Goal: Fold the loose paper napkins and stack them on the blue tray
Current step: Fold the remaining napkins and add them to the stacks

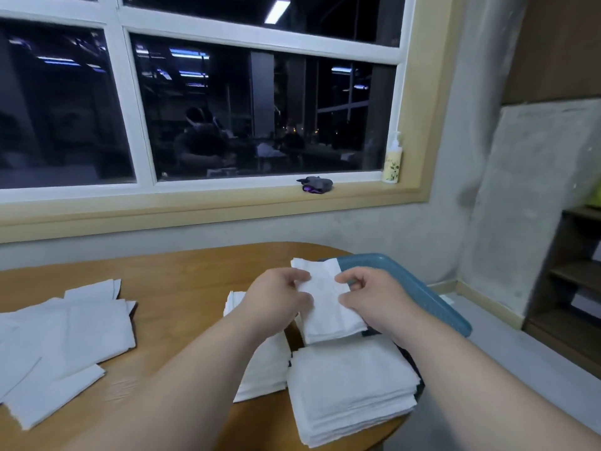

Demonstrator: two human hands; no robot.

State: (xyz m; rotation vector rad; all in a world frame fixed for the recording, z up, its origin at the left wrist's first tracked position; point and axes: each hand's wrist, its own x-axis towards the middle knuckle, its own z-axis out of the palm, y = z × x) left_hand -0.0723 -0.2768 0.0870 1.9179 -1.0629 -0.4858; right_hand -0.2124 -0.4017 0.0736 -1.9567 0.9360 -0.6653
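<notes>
Pinching a half-folded paper napkin point(328, 304) by its side edges with left grip point(279, 297) and right grip point(374, 297), probably to square the crease before stacking. Held just above the folded stack point(351, 385), against the blue tray point(422, 297) beyond the right grip. Lying well left of the left grip on the counter point(182, 288): loose napkins point(65, 336).

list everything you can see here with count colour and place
table: one, brown wood, below the windowsill
tray: one, blue, table's right edge
folded stack: one, white, on the tray's near end
second stack: one, white, on the table left of the folded stack
loose napkins: several, white, table's left side
held napkin: one, white, lifted over the tray
bottle: one, pale yellow, windowsill right end
bundle: one, dark grey, windowsill
left hand: pinches held napkin
right hand: pinches held napkin
</notes>
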